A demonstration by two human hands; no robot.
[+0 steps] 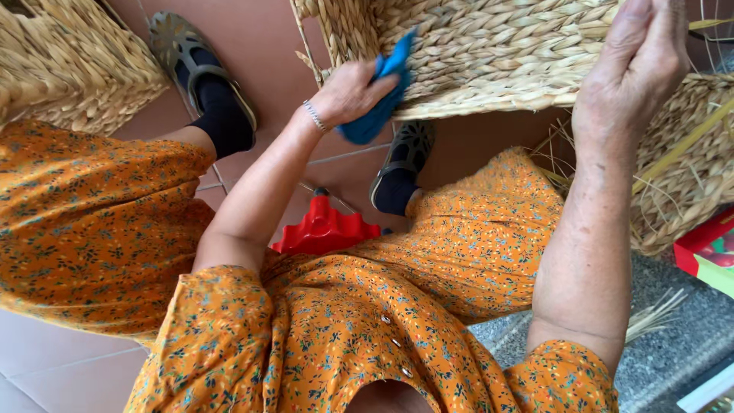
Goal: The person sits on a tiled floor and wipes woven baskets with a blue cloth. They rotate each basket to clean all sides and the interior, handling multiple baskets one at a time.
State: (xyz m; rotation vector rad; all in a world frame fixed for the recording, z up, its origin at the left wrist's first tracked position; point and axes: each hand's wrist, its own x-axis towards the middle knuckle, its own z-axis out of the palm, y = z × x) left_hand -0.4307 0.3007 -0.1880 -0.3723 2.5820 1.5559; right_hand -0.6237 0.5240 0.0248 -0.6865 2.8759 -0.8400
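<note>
Fingers (367, 80) of left hand (348, 95) curled tight round a blue cloth (378, 107), cloth pressed flat against the lower rim of the woven basket (489, 53) — touching, not hovering. Basket up at 12 o'clock from that hand, long axis running roughly 9 to 3 across the top of view, rim sloping down slightly toward 9. Right hand (634, 69) at 2 o'clock, fingers extended and laid along the basket's far end, steadying it; whether wrapped over the edge or merely resting cannot be told. Left hand nearer the rim's near corner, right hand nearer the far side. Second basket (688, 176) just beside at 3 o'clock, crowding the right wrist — little room that way. Another basket (76, 69) well apart at 10 o'clock. Below the rim, open air down to the tiled floor (267, 46), with two sandalled feet (214, 92) and a red plastic piece (325, 229) near 6 o'clock between orange-clad knees. Freest room for the cloth: along the rim toward 3, or downward off the edge.
</note>
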